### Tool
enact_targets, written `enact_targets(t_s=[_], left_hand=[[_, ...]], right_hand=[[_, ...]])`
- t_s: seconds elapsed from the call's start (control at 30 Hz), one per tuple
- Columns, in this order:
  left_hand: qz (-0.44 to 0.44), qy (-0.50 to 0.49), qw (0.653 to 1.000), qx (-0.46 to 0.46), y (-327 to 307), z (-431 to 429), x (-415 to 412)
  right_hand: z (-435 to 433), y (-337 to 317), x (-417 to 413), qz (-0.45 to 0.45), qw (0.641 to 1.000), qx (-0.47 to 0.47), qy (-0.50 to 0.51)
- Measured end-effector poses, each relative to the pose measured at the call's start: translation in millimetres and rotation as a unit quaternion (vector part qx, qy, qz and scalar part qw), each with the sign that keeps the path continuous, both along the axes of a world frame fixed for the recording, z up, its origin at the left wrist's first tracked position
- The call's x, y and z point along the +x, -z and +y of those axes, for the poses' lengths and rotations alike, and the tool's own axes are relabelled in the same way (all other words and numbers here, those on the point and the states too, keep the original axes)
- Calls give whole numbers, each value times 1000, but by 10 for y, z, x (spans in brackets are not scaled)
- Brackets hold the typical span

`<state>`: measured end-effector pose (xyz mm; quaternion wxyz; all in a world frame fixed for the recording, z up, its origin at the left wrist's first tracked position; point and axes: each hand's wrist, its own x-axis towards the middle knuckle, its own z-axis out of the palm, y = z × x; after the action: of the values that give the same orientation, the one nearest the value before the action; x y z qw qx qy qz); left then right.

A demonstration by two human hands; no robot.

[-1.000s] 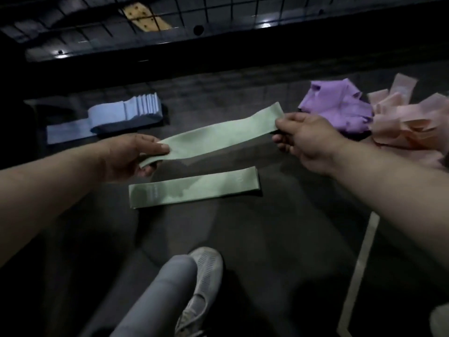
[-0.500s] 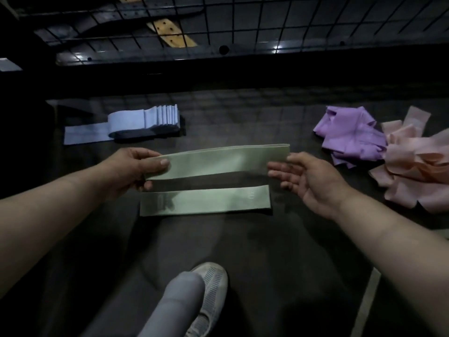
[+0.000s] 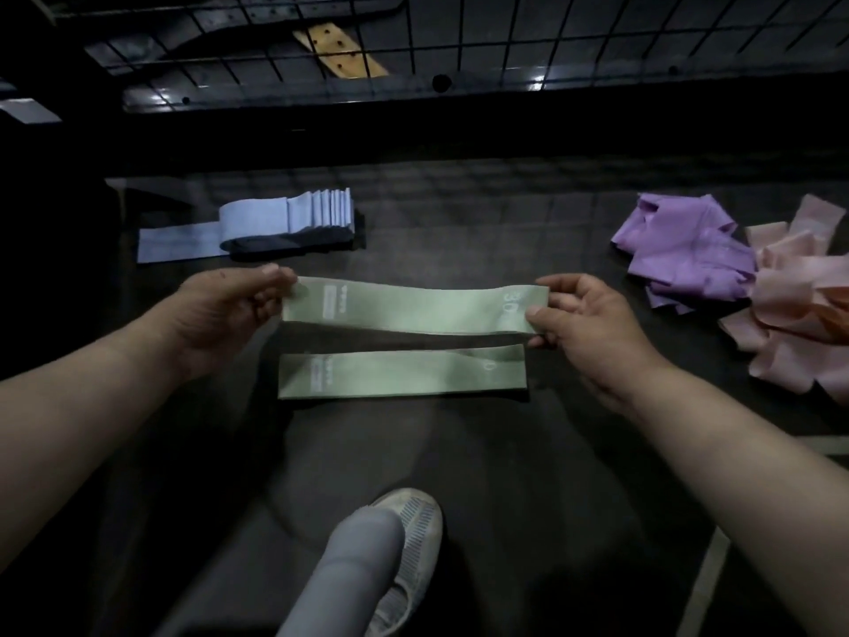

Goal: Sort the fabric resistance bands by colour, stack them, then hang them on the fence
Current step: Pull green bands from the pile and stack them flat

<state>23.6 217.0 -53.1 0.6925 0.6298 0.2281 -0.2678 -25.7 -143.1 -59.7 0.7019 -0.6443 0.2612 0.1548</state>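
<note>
- Above the floor [image 3: 505, 475], spread flat and level: green band [image 3: 413, 310].
- Left grip [image 3: 225, 310]: thumb and fingers pinched on its left end.
- Right grip [image 3: 583, 324]: pinched on its right end.
- Just beneath, flat on floor: second green band [image 3: 399, 377].

The held green band [image 3: 413, 310], slanted a second ago, now hangs level just above the lying green band [image 3: 399, 374]. The right hand [image 3: 592, 328], loosened half a second ago, pinches its end again.

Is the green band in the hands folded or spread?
Spread out: the held green band runs flat between left hand and right hand.
</note>
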Motion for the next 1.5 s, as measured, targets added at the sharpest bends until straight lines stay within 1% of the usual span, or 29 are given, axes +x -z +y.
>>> enact_targets(t_s=[0.1,0.17,0.2,0.27,0.3,0.37,0.4,0.47,0.5,0.6,0.63,0.7,0.77,0.8,0.87,0.93,1.0,1.03,1.1,1.2,1.33,1.4,1.5], left_hand=[[18,-69,997,30,8,-14,-58],[25,-79,996,31,-2,-38,-94],[25,-67,997,33,-11,-50,-112],[25,-13,998,60,11,-92,-125],[22,26,995,90,30,-139,-115],[-13,109,982,153,31,-322,-54],[-44,153,973,168,15,-444,-18],[-108,248,948,166,-29,-708,40],[-125,287,937,154,-68,-853,58],[-140,355,916,126,-108,-1237,76],[-144,361,913,127,-106,-1327,75],[-146,348,918,123,-122,-1393,100],[-151,326,925,124,-146,-1341,139],[-167,322,922,135,-181,-1286,163],[-203,338,902,175,-317,-1162,216],[-220,386,872,203,-494,-1036,257],[-196,444,841,240,-620,-898,264],[-171,460,834,250,-649,-823,260],[-124,470,840,239,-644,-685,248],[-68,466,857,211,-569,-496,212],[-11,412,890,196,-357,-339,57],[-5,380,904,197,-257,-305,-42],[5,336,916,217,-105,-278,-127]], right_hand=[[-40,-51,2,25,998,45,28],[-52,-82,-5,39,995,86,17],[-43,-91,-5,42,994,99,4],[18,-102,16,45,995,90,-28],[57,-107,32,43,996,71,-42],[139,-118,79,27,997,32,-68],[180,-131,103,16,996,20,-82],[260,-204,141,-8,994,11,-112],[294,-257,161,-24,992,11,-127],[374,-438,213,-69,986,36,-148],[385,-499,231,-82,985,49,-144],[374,-595,270,-98,986,75,-115],[319,-649,299,-106,988,84,-78],[286,-656,301,-105,989,85,-60],[229,-638,276,-91,991,100,-25],[185,-588,231,-66,991,113,7],[142,-518,193,-46,992,108,40],[119,-482,178,-38,992,102,57],[89,-397,139,-22,995,74,68],[118,-267,40,14,999,-4,33],[166,-81,-128,56,996,-72,-11],[159,29,-197,55,987,-144,-39],[136,102,-236,35,964,-250,-89]])
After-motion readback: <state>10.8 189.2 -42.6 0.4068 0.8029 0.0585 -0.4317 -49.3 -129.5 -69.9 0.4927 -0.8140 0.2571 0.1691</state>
